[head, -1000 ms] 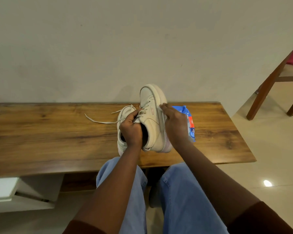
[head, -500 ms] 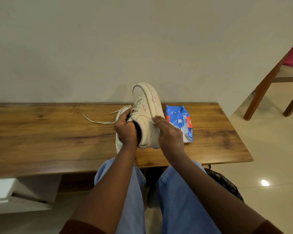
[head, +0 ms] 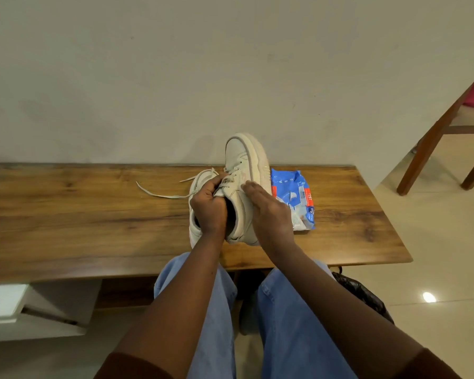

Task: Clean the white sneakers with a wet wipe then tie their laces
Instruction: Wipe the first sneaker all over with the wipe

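While left hand (head: 208, 212) grips | smooth chunky-soled sneaker (head: 242, 157) | wood-grain table (head: 66, 214)

Light: we see dim, warm, even indoor light.
Glare: one bright spot on floor tiles (head: 429, 297).
Shadows: faint, soft on wall (head: 207, 144).
Edges: we note wide-angle bending.

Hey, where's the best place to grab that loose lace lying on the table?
Pinch the loose lace near its free tip, from above on the left. It lies flat and stretched out over bare table there; its other end is crowded by the left hand and the held sneaker.
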